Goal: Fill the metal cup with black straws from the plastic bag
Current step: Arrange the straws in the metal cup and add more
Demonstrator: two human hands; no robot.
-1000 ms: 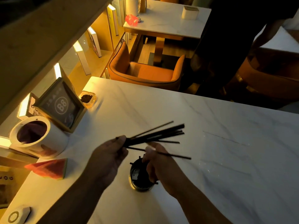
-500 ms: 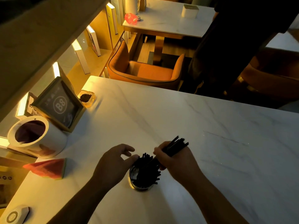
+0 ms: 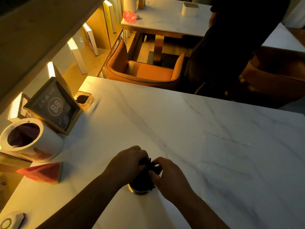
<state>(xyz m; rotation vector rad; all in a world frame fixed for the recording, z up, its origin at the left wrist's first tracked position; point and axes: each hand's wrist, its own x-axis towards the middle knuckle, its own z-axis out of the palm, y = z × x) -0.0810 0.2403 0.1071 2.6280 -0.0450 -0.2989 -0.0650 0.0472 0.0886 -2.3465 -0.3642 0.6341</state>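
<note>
Both hands, left (image 3: 127, 164) and right (image 3: 166, 174), grip closed around thin black plastic straws (image 3: 149, 164) standing in the small round metal cup (image 3: 139, 190) on the white marble desk (image 3: 165, 123); best squeezed upright, evenly.

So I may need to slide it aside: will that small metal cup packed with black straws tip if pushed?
Probably top-heavy: the black straws rise above the small metal cup. Its narrow base may slide on the smooth marble table. Push low.

table (image 3: 181, 123) | white marble | metal cup (image 3: 140, 190), watermelon slice (image 3: 42, 173), ashtray (image 3: 83, 99)
</note>
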